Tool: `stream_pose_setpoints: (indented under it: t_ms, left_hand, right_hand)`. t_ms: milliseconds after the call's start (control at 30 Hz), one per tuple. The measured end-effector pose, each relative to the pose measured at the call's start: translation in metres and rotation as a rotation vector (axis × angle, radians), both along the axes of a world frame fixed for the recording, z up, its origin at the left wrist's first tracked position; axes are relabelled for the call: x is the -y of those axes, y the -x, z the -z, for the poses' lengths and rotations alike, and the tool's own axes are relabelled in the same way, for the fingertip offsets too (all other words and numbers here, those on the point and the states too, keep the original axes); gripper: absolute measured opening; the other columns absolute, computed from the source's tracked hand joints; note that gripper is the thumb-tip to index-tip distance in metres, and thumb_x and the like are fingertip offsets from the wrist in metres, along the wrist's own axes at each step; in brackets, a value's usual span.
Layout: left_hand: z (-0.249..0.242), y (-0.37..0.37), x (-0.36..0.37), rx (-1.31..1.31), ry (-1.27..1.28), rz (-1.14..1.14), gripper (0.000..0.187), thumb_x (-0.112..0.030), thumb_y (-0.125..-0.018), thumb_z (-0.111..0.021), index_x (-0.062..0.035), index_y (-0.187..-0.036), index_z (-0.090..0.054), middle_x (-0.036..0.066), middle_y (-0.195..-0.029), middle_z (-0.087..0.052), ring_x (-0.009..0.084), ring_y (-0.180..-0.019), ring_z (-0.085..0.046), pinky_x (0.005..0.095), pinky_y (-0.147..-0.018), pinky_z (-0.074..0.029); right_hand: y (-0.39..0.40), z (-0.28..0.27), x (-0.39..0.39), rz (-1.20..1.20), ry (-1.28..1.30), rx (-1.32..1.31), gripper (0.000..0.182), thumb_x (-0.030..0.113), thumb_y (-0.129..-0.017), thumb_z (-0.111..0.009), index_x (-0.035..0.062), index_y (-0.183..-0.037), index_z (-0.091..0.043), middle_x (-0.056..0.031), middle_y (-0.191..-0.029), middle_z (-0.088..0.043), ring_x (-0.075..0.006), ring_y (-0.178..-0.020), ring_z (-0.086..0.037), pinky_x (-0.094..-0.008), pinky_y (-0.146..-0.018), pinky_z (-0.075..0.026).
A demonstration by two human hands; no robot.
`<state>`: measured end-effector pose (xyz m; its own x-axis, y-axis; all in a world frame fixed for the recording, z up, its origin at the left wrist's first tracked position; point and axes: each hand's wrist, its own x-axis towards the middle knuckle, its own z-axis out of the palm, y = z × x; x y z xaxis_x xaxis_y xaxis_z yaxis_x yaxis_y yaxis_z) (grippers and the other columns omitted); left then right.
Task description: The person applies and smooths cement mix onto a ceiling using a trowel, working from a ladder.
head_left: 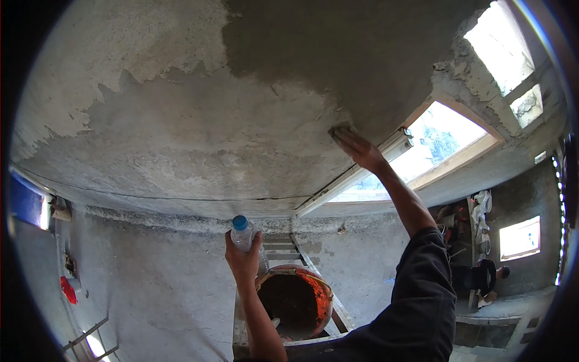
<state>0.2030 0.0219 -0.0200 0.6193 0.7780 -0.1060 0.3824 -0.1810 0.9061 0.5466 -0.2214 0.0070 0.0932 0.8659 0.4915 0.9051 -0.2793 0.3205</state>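
Observation:
My left hand is wrapped round a clear plastic bottle with a blue cap, held upright above the bucket. My right hand reaches up to the plaster wall, its fingers closed over something dark and flat that I cannot make out, at the edge of the dark, wet-looking patch. Below my hands stands an orange bucket with dark material inside. A small pale object shows at its left inner side, partly hidden by my left forearm.
The bucket rests on a wooden frame with ladder-like rungs. A framed window opening lies right of my right arm, with a pale beam along it. Further right, a person in dark clothes is near stacked items. A red object hangs at left.

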Motion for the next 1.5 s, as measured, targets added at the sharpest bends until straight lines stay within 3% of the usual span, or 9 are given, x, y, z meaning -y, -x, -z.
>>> stream_pose_setpoints:
  t_ms: [100, 267, 433, 500, 767, 967, 1100, 1267, 1500]
  left_hand:
    - [0.003, 0.000, 0.000, -0.001, 0.045, 0.015, 0.048, -0.027, -0.072, -0.077, -0.0012, -0.105, -0.053, 0.018, -0.095, -0.065, 0.0366, -0.087, -0.063, 0.0445, -0.076, -0.048]
    - [0.001, -0.001, 0.002, -0.002, 0.013, 0.018, 0.048, -0.027, -0.072, -0.077, -0.0012, -0.104, -0.053, 0.018, -0.095, -0.065, 0.0365, -0.087, -0.063, 0.0439, -0.076, -0.048]
    - [-0.004, -0.001, 0.004, -0.014, 0.009, -0.004, 0.047, -0.027, -0.072, -0.077, -0.0012, -0.104, -0.053, 0.018, -0.095, -0.064, 0.0363, -0.088, -0.063, 0.0435, -0.076, -0.048]
    - [0.001, 0.000, 0.001, -0.001, 0.033, 0.000, 0.048, -0.028, -0.072, -0.077, -0.0016, -0.104, -0.053, 0.018, -0.095, -0.064, 0.0365, -0.088, -0.063, 0.0444, -0.076, -0.047]
    - [0.001, -0.001, 0.001, -0.026, -0.007, 0.007, 0.050, -0.029, -0.073, -0.077, -0.0018, -0.106, -0.052, 0.018, -0.097, -0.064, 0.0366, -0.088, -0.063, 0.0454, -0.076, -0.047]
    - [0.003, 0.000, -0.001, 0.001, 0.063, 0.030, 0.049, -0.029, -0.073, -0.077, -0.0017, -0.106, -0.052, 0.018, -0.098, -0.064, 0.0364, -0.089, -0.063, 0.0446, -0.077, -0.047]
    - [0.010, 0.001, -0.002, -0.005, 0.052, 0.026, 0.050, -0.029, -0.073, -0.076, -0.0008, -0.106, -0.053, 0.018, -0.098, -0.064, 0.0365, -0.090, -0.063, 0.0442, -0.077, -0.047]
    - [-0.001, -0.001, -0.001, -0.006, 0.067, 0.033, 0.049, -0.028, -0.073, -0.076, -0.0008, -0.106, -0.053, 0.018, -0.098, -0.064, 0.0359, -0.090, -0.062, 0.0445, -0.079, -0.047]
    - [0.003, 0.000, 0.000, 0.013, 0.051, 0.037, 0.047, -0.028, -0.073, -0.076, -0.0018, -0.103, -0.053, 0.018, -0.095, -0.064, 0.0358, -0.088, -0.062, 0.0445, -0.077, -0.047]
  right_hand:
    - [0.003, -0.012, 0.010, -0.029, 0.018, -0.076, 0.056, -0.004, -0.069, -0.063, 0.0073, -0.123, -0.056, -0.0083, -0.137, -0.047, -0.0267, -0.128, -0.044, -0.0396, -0.105, -0.040]
    - [-0.011, -0.065, 0.010, 0.240, -0.386, 0.096, 0.060, -0.007, -0.068, -0.058, 0.0059, -0.127, -0.053, -0.0102, -0.136, -0.049, -0.0298, -0.127, -0.044, -0.0383, -0.104, -0.040]
    - [-0.004, 0.023, 0.008, 0.166, -0.242, -0.084, 0.062, -0.011, -0.070, -0.053, 0.0082, -0.129, -0.052, -0.0101, -0.137, -0.047, -0.0308, -0.127, -0.044, -0.0396, -0.104, -0.040]
    - [0.030, 0.013, -0.003, 0.171, -0.053, -0.161, 0.063, -0.012, -0.071, -0.050, 0.0086, -0.131, -0.050, -0.0098, -0.140, -0.044, -0.0314, -0.127, -0.044, -0.0403, -0.105, -0.040]
    - [0.012, -0.045, -0.029, 0.281, -0.660, -0.239, 0.072, -0.015, -0.063, -0.051, 0.0070, -0.131, -0.049, -0.0123, -0.141, -0.041, -0.0350, -0.127, -0.042, -0.0385, -0.100, -0.043]
    - [0.037, 0.028, -0.025, 0.195, -0.219, -0.262, 0.074, -0.016, -0.062, -0.048, 0.0094, -0.132, -0.050, -0.0098, -0.141, -0.042, -0.0323, -0.129, -0.040, -0.0382, -0.104, -0.040]
    - [0.038, -0.001, -0.018, 0.267, -0.346, -0.341, 0.074, -0.016, -0.062, -0.049, 0.0097, -0.131, -0.050, -0.0096, -0.141, -0.042, -0.0331, -0.130, -0.039, -0.0399, -0.105, -0.040]
    - [0.000, -0.056, -0.017, 0.290, -0.666, -0.099, 0.066, -0.012, -0.067, -0.051, 0.0037, -0.131, -0.049, -0.0179, -0.136, -0.046, -0.0322, -0.125, -0.046, -0.0417, -0.101, -0.042]
    - [0.033, 0.038, -0.006, 0.188, -0.005, -0.251, 0.075, -0.017, -0.065, -0.048, 0.0115, -0.134, -0.048, -0.0054, -0.142, -0.041, -0.0262, -0.131, -0.040, -0.0370, -0.105, -0.041]
